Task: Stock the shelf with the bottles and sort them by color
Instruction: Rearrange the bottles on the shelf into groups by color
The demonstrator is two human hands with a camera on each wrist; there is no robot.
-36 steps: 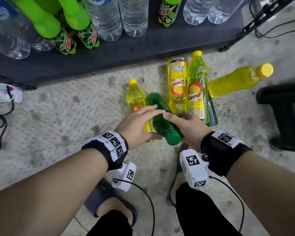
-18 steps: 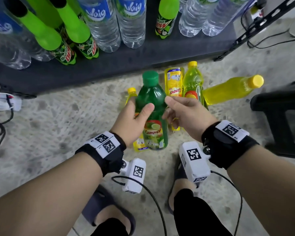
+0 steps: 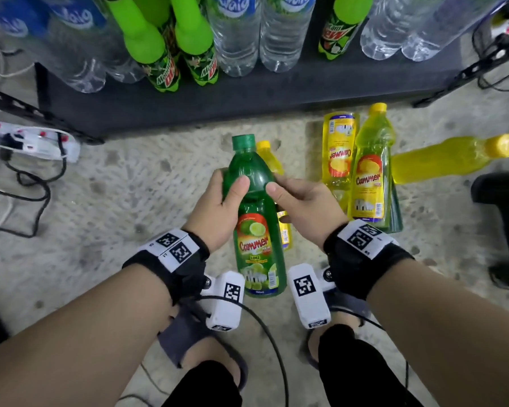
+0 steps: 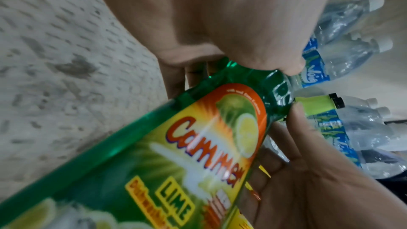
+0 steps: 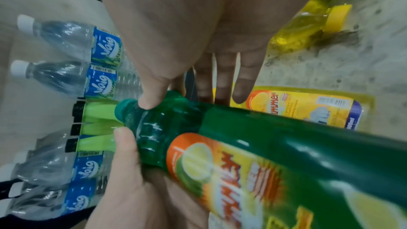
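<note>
1 green bottle [image 3: 254,218] upright, cap shelfward

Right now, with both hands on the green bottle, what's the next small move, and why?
Probably carry the green bottle forward to the shelf beside the green soda bottles: both the left hand and right hand grip its shoulder, cap up, and it matches their color.

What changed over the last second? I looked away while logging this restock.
The green bottle, lying on the floor before, was lifted and turned cap-up; the left hand and right hand now grip its shoulder. The yellow bottles on the floor and the shelf bottles stayed put.
</note>
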